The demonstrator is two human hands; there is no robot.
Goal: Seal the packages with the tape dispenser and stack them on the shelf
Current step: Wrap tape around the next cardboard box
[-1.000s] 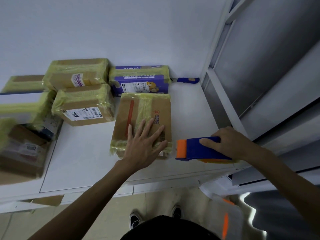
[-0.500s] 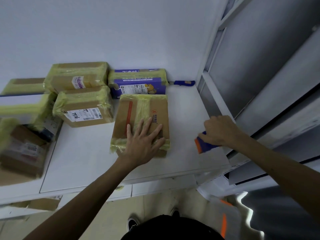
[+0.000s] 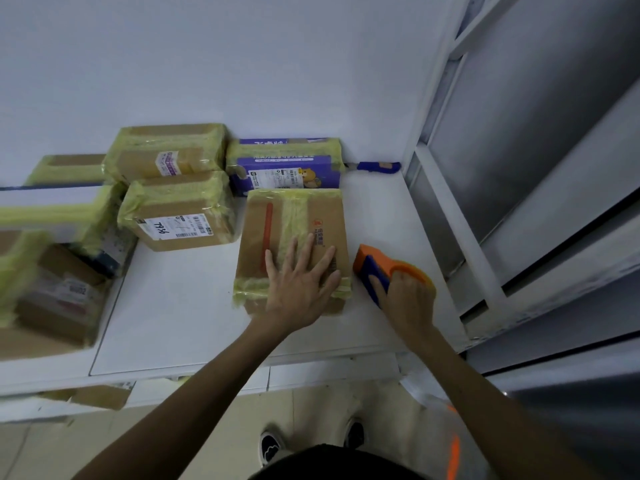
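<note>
A flat brown cardboard package [image 3: 294, 220] with a red stripe and yellowish tape bands lies on the white table [image 3: 180, 306]. My left hand [image 3: 299, 280] presses flat on its near end, fingers spread. Just right of the package, my right hand [image 3: 405, 299] grips the blue and orange tape dispenser [image 3: 384, 268], whose orange front end points toward the package's near right corner. The dispenser's underside is hidden.
Several taped packages sit behind and to the left: a purple box [image 3: 287, 168], two brown boxes [image 3: 180, 213] [image 3: 166, 152], and a blurred pile [image 3: 52, 271] at far left. A blue utility knife [image 3: 377, 167] lies by the wall. The grey metal shelf [image 3: 519, 168] rises at right.
My right hand has brought the tape dispenser back from the table's right edge to beside the package. My left hand stays pressed on the package.
</note>
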